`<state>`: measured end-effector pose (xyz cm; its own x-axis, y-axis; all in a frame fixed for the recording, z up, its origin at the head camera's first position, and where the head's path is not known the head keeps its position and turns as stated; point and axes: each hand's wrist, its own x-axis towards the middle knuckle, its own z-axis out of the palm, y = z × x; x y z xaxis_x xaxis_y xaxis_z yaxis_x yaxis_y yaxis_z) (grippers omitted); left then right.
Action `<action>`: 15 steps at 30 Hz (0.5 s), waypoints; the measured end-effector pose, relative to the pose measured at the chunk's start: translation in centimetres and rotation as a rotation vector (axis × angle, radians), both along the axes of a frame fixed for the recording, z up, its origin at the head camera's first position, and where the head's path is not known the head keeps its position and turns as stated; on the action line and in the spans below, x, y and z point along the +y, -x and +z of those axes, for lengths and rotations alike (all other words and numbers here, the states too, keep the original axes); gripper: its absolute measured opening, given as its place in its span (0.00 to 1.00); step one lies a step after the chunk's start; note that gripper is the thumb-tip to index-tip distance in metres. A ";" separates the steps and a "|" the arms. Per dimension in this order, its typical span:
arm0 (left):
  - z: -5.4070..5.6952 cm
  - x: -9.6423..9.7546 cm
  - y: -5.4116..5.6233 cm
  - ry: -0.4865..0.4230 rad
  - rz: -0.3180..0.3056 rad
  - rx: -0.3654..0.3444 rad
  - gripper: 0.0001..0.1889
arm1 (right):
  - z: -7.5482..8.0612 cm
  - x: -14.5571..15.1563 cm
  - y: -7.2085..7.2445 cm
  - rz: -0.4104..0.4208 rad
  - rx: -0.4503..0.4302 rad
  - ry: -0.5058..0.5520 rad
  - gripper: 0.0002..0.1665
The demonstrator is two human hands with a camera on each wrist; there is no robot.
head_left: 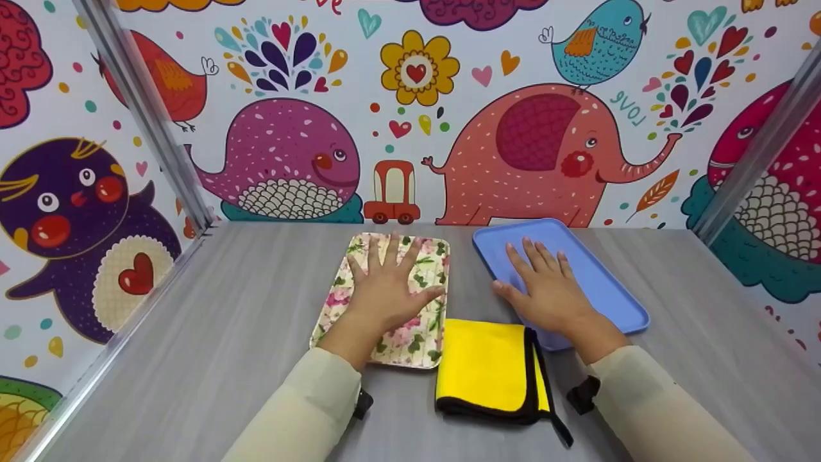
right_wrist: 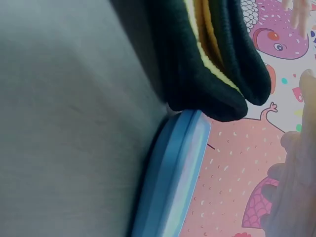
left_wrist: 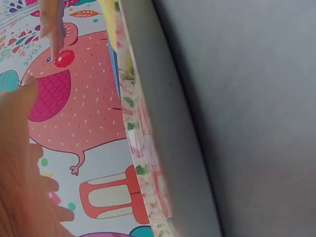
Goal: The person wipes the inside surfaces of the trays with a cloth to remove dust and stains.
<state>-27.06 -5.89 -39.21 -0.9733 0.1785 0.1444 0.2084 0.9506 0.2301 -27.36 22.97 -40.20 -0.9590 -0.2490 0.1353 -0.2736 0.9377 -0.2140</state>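
Observation:
My left hand (head_left: 385, 298) is spread flat, palm down, over a floral tray (head_left: 420, 343) with a pale ground, pink flowers and green leaves. In the left wrist view the same hand (left_wrist: 22, 173) stands off from the tray's edge (left_wrist: 140, 143), with a gap between. To the right, my right hand (head_left: 551, 295) is held with straight fingers over a plain blue tray (head_left: 603, 289), which lies slanted. The right wrist view has that hand (right_wrist: 294, 168) apart from the blue tray (right_wrist: 170, 168). Neither hand holds anything.
A folded yellow cloth (head_left: 484, 369) with black edging and a loop lies between the trays, at their near ends. The grey table (head_left: 211, 333) is bounded by a back wall (head_left: 410, 141) and side walls printed with cartoon animals, with metal posts (head_left: 147, 115) at the corners.

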 end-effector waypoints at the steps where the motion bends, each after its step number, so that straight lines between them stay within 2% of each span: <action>1: 0.0 -0.2 0.1 0.000 0.004 -0.005 0.51 | 0.0 0.0 -0.1 0.000 0.001 0.004 0.52; 7: -0.2 -1.4 0.1 -0.006 0.025 -0.033 0.51 | -0.1 0.7 -1.0 0.001 0.003 0.036 0.52; 11: -0.2 -2.4 0.0 -0.014 0.042 -0.024 0.51 | 0.0 1.4 -1.7 -0.001 0.002 0.056 0.52; 15: -0.4 -3.6 0.1 -0.060 0.070 -0.036 0.51 | 0.0 1.7 -2.8 -0.004 -0.014 0.081 0.51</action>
